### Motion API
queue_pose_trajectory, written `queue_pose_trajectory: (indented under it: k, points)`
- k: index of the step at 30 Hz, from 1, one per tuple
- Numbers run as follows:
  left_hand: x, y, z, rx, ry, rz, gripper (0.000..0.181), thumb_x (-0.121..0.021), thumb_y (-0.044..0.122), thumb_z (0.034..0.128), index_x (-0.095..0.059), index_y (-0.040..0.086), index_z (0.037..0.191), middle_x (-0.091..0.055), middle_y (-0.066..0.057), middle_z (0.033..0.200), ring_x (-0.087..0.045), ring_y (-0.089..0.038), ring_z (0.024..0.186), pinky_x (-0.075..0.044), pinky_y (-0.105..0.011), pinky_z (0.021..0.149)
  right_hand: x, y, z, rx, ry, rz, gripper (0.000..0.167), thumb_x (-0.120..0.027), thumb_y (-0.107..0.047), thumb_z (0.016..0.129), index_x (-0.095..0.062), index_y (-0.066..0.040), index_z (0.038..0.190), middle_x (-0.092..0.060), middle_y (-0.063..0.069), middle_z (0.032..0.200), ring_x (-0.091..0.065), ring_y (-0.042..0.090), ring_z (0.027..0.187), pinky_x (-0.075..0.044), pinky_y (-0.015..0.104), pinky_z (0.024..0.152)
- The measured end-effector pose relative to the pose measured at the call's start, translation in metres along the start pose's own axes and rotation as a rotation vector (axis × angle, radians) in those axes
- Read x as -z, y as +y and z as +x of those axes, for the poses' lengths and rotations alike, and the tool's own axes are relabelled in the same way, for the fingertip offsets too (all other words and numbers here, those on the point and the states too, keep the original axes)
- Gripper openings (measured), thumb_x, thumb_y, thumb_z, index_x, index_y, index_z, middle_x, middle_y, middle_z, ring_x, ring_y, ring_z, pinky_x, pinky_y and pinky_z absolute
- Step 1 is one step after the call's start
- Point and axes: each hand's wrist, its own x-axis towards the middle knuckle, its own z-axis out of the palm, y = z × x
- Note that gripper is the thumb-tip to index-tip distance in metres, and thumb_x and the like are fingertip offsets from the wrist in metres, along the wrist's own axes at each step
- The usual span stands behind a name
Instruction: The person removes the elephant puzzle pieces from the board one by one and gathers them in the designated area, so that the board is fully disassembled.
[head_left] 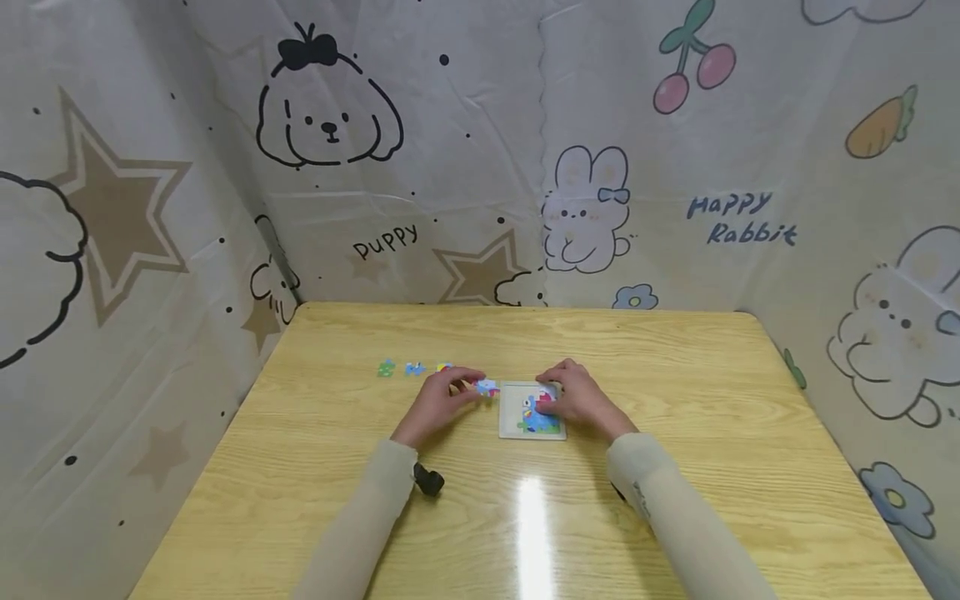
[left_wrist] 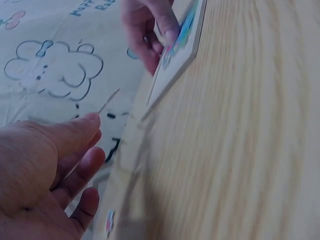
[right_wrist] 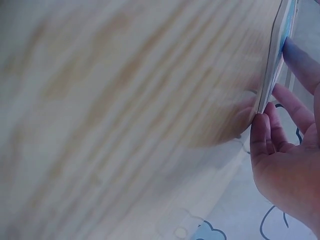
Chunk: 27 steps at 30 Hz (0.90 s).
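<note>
My left hand point(head_left: 444, 400) pinches a thin jigsaw piece point(head_left: 487, 387) between thumb and fingers; the left wrist view shows this jigsaw piece point(left_wrist: 108, 101) edge-on, raised off the table. To its right lies a shallow white puzzle tray point(head_left: 512, 431), partly filled with joined blue, green and pink pieces point(head_left: 538, 419). The tray's left and upper parts show bare board. My right hand point(head_left: 588, 402) is at the tray's right side, thumb on the joined pieces and fingers along the edge. In the right wrist view, fingertips of the right hand point(right_wrist: 285, 140) touch the tray's rim point(right_wrist: 270, 75).
Left of the tray, loose pieces lie in a row on the wooden table point(head_left: 337, 467): a green piece point(head_left: 386, 368), a blue piece point(head_left: 414, 368) and a multicoloured piece point(head_left: 443, 367) partly behind the left hand. A printed curtain point(head_left: 465, 150) stands behind the table.
</note>
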Motion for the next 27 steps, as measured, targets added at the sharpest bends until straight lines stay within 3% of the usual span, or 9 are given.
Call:
queue_pose_trajectory:
  k: [6,14,27]
  points:
    - [0.020,-0.012,-0.012,0.041,0.032,-0.005,0.031,-0.072,0.014,0.0985,-0.072,0.014,0.130,-0.071,-0.004,0.127,-0.062,-0.019,0.098,-0.052,-0.033,0.084,0.001,0.001,0.000,-0.001,-0.005,0.016,0.053,-0.083,-0.029,0.090,-0.067,-0.013,0.138,-0.052,0.013,0.137,-0.047,0.032,0.125,-0.043,0.052,0.109]
    - [0.042,-0.022,-0.020,0.077,0.055,-0.002,0.033,-0.071,0.014,0.0987,-0.070,0.014,0.132,-0.070,-0.006,0.127,-0.061,-0.021,0.100,-0.052,-0.033,0.084,0.001,0.000,0.000,0.036,0.002,-0.006,0.051,-0.084,-0.027,0.089,-0.068,-0.011,0.136,-0.053,0.014,0.135,-0.049,0.032,0.123,-0.044,0.051,0.107]
    - [0.051,-0.030,-0.025,0.105,0.061,0.034,0.032,-0.073,0.008,0.0962,-0.072,0.009,0.128,-0.071,-0.011,0.121,-0.063,-0.022,0.099,-0.052,-0.034,0.087,0.002,-0.002,0.000,0.015,0.006,0.011,0.050,-0.084,-0.026,0.090,-0.069,-0.011,0.135,-0.054,0.013,0.134,-0.049,0.032,0.121,-0.044,0.052,0.107]
